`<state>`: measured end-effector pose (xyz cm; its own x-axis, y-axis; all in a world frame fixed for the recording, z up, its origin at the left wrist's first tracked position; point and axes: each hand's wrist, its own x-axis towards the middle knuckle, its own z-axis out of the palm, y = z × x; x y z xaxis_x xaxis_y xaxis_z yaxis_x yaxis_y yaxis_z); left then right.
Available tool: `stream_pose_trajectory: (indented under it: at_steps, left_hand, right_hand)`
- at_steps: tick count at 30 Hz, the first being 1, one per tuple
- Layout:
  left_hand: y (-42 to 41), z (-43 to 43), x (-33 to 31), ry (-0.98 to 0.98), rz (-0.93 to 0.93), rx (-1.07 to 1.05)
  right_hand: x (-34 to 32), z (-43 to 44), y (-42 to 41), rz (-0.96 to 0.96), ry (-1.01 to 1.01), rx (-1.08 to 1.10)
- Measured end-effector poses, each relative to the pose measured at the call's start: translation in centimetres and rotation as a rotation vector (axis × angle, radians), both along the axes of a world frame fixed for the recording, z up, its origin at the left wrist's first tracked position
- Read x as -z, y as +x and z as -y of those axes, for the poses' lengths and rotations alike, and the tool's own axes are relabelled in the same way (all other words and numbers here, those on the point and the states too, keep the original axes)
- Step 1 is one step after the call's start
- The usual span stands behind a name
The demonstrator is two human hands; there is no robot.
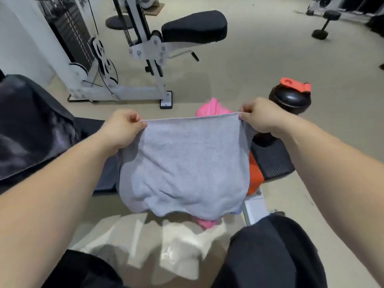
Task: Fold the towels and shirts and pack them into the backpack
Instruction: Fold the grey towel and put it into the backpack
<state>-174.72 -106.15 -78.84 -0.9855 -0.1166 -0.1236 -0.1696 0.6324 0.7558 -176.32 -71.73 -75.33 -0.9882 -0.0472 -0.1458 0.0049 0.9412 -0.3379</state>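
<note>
A cable weight machine (133, 48) with a white steel frame and a black padded seat (194, 26) stands on the pale floor (270, 59) ahead, and a black dumbbell (326, 23) lies well apart at the far right. Nearer, a round black shaker bottle (291, 98) with a glossy domed lid and an orange-red flip cap stands just behind the right hand (259, 117). At the left a black bag (31, 125) of soft, slumped fabric lies on the black bench pad (272, 161), whose ribbed surface shows at the right. The grey towel (182, 163) hangs in front of the bench and hides most of what lies on it: a bright pink cloth (212, 108) peeks above the towel's top edge and again below its hem, and an orange piece (254, 175) shows at its right side, though what it is cannot be told. The left hand (124, 127) and the right hand each pinch a top corner between thumb and curled fingers, so the upper edge runs taut and straight. The towel is nubbly terry, roughly square, its lower edge bunched in soft folds. Below it a crumpled white garment (176, 246) lies between the person's knees, which are clad in black.
</note>
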Motion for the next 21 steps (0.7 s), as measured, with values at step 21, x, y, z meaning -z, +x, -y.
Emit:
stream_pose_trajectory:
  at_steps: [21]
  left_hand:
    - [-13.5, -0.7, 9.7, -0.649, -0.048, 0.156]
  right_hand:
    - [7.2, 9.1, -4.6, -0.309, 0.359, 0.008]
